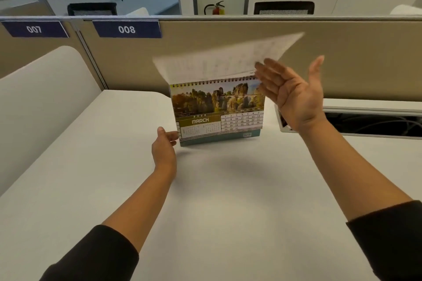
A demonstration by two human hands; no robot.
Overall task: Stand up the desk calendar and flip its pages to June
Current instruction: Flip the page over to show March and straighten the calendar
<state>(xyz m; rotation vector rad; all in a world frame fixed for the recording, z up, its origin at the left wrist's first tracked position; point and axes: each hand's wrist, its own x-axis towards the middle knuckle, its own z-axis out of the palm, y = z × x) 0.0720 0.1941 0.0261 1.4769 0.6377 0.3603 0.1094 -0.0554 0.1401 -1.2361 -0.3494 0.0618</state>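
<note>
One desk calendar [219, 113], standing upright on the white desk [228, 201], a little beyond the desk's middle and just in front of the beige partition [342, 57]. Front page showing: MARCH, with one landscape photo of rock towers above one date grid. One wire spiral binding [214, 81] along its top edge.

One loose page [228, 55], lifted above the binding and blurred; its print is too faint to read.

Two hands, both mine, both bare, each with a dark sleeve pushed up the forearm.
- My left hand [164, 146]: at the calendar's lower left corner, fingertips touching that edge, thumb up; the grip itself is partly hidden, so I cannot tell whether it pinches or only steadies.
- My right hand [294, 96]: raised at the calendar's upper right, palm facing me, fingers spread and holding nothing; fingertips [262, 67] near the lifted page's lower right corner.

Two number plates on the partition: 007 [34, 29] and 008 [126, 29].

One open cable tray [365, 123] in the desk at right, cables inside.

Two black mesh chair backs beyond the partition, left [92, 9] and right [284, 8].

One red fire extinguisher [217, 8] between them.
</note>
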